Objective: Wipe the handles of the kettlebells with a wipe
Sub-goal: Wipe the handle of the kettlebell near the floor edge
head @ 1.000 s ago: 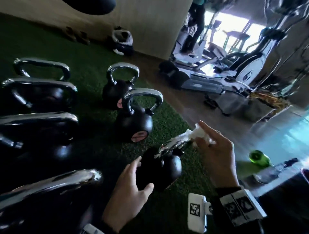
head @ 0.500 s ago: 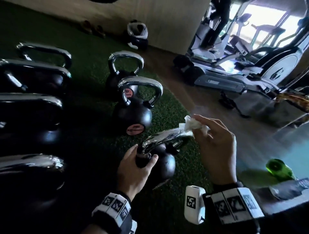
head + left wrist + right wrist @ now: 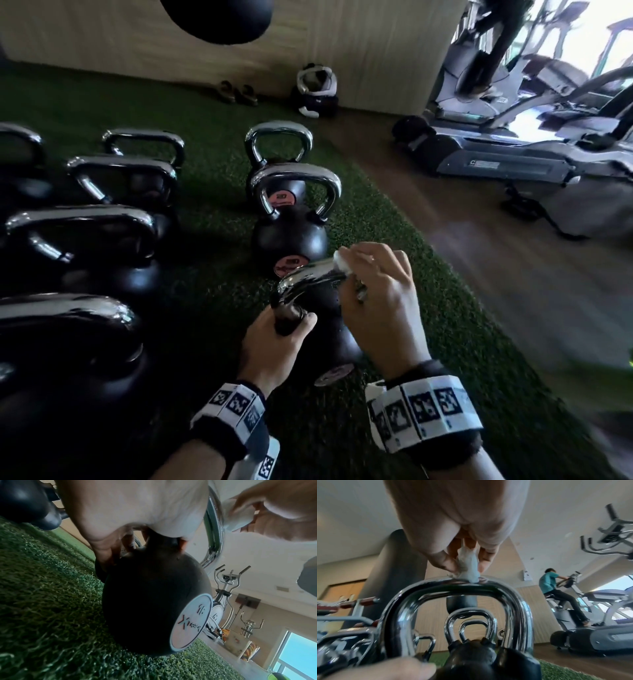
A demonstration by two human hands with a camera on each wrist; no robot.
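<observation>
The right hand (image 3: 380,301) pinches a crumpled white wipe (image 3: 469,566) on the nearest black kettlebell's chrome handle (image 3: 308,277); the left hand (image 3: 274,346) grips its left base. Next, I think, the wipe must slide along the bar.

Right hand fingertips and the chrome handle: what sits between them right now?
The crumpled white wipe. The right wrist view shows the right hand pinching it and pressing it onto the top bar of the handle; no bare skin touches the chrome there.

left hand (image 3: 274,346) curled in a low grip; right hand (image 3: 380,301) raised, fingertips (image 3: 448,563) pinched together.
</observation>
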